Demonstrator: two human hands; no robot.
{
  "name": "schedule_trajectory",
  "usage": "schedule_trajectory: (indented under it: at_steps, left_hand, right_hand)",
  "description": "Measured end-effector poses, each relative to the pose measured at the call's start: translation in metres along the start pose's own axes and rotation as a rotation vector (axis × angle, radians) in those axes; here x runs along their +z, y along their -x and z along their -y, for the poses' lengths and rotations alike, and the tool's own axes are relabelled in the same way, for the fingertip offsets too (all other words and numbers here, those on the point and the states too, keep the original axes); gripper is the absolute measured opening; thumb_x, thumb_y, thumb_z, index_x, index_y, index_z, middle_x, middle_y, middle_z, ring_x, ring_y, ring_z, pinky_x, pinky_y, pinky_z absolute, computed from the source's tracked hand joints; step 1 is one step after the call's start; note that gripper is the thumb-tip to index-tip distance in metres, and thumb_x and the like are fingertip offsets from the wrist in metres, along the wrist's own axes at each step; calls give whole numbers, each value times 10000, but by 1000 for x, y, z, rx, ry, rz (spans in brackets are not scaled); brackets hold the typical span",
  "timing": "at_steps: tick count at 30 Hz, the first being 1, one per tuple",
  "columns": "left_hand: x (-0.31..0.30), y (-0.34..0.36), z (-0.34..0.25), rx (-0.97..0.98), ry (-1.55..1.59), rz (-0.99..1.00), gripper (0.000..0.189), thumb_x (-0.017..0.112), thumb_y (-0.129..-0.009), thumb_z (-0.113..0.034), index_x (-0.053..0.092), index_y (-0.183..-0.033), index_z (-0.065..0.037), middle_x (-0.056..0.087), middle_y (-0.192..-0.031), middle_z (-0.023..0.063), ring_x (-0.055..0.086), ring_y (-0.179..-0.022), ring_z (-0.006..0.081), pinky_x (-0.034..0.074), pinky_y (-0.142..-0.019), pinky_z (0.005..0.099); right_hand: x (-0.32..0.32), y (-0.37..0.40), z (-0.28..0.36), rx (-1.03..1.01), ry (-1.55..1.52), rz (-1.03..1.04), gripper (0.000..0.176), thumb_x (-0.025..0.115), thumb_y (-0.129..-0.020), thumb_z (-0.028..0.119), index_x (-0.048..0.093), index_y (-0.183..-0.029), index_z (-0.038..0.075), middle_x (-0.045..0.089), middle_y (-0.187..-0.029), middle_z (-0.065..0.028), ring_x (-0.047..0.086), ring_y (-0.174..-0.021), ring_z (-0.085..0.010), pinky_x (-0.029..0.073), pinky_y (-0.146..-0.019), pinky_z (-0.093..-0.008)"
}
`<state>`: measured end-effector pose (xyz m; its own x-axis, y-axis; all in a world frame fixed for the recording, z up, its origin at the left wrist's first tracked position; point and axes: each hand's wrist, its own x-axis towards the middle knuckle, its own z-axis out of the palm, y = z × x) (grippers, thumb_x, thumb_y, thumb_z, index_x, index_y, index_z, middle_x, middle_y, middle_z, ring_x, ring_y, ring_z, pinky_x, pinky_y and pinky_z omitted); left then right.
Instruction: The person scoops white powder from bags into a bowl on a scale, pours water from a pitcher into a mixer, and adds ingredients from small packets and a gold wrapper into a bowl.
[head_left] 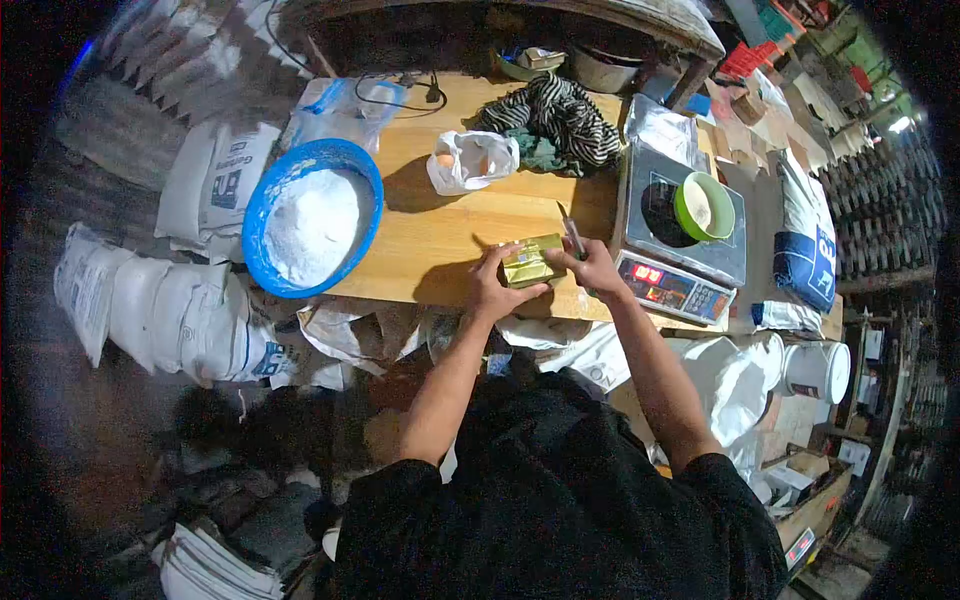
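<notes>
A gold-wrapped block (530, 262) sits at the front edge of the wooden table. Around its left side curls my left hand (490, 290), thumb along the near edge. My right hand (597, 270) grips a knife (571, 230), its blade pointing up and away from me, while the fingers touch the block's right end. Just right of that hand is a digital scale (690, 255) with a lit red display, and a green bowl (703, 207) with pale contents rests on its plate. What is inside the gold wrapper is hidden.
To the left stands a blue basin (257, 245) heaped with white powder. Behind the block are a white plastic bag (470, 163) holding eggs and a striped cloth (555, 115). Full sacks (190, 310) line the left side; a white bucket (818, 372) is at right.
</notes>
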<state>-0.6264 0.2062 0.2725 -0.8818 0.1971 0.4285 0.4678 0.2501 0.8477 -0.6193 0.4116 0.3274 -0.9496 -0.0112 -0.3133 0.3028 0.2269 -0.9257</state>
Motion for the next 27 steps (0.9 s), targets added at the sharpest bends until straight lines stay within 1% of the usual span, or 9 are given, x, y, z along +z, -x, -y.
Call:
schedule_trajectory:
  at_steps: [4,5,8,9,12,16,20,23,27]
  left_hand:
    - [-22,-9,2,-32,-23,225,650,900,-563,-211,632,-1144,-96,651,-1113,115,635,-1040,283,498,-929,381]
    - [-27,-10,1,-55,-38,296,646,893,-561,-198,637,-1146,-105,652,-1106,108,637,-1031,283,501,-924,376]
    - [-34,-17,-8,-42,44,301,648,882,-544,-174,646,-1142,-103,653,-1058,93,644,-986,270,516,-884,364]
    - [-37,-19,-16,-6,-7,277,631,878,-551,-173,648,-1133,-93,651,-1022,92,647,-957,258,523,-856,361]
    - [-35,-18,-8,-44,-17,260,560,869,-562,-173,682,-1086,-110,642,-984,87,647,-927,248,534,-825,354]
    - [-35,-19,-1,-26,59,305,570,879,-579,-166,676,-1106,-97,655,-1003,83,649,-943,247,529,-837,357]
    - [-39,-21,-6,-80,78,311,542,870,-580,-165,696,-1092,-130,657,-984,96,647,-935,258,522,-843,356]
    - [-41,-20,-7,-67,90,312,542,873,-585,-173,695,-1094,-123,658,-993,98,645,-947,260,517,-855,352]
    - [-41,-21,-7,-52,85,317,560,877,-584,-184,688,-1107,-115,657,-1001,110,644,-959,267,516,-864,355]
  right_hand:
    - [14,-10,-20,123,-129,-2,224,719,-834,255,655,-868,43,568,-659,11,461,-499,-48,324,-446,-231]
    - [23,-18,-28,108,-124,-82,265,685,-819,244,650,-827,-18,633,-709,-70,546,-540,-163,409,-500,-318]
    - [26,-21,-43,-375,430,-351,362,692,-832,311,618,-935,-28,651,-808,-176,592,-602,-326,447,-559,-409]
    - [26,-8,-13,-457,581,-404,381,632,-891,321,567,-1083,-2,627,-911,-259,601,-749,-462,472,-651,-480]
    - [17,25,31,-401,485,-140,336,549,-951,298,518,-1154,32,635,-904,-269,612,-804,-477,486,-668,-485]
    - [15,51,36,-366,962,148,296,524,-961,274,515,-1108,17,668,-829,-241,639,-705,-444,511,-606,-523]
    - [24,43,30,-531,1129,136,266,539,-946,285,512,-1043,39,649,-706,-200,637,-582,-396,511,-504,-500]
    - [27,44,48,-385,1234,231,236,525,-952,260,502,-973,26,622,-667,-207,630,-618,-410,494,-527,-503]
    - [24,35,41,-491,1282,263,320,498,-958,323,503,-1060,20,650,-702,-191,650,-586,-373,519,-491,-471]
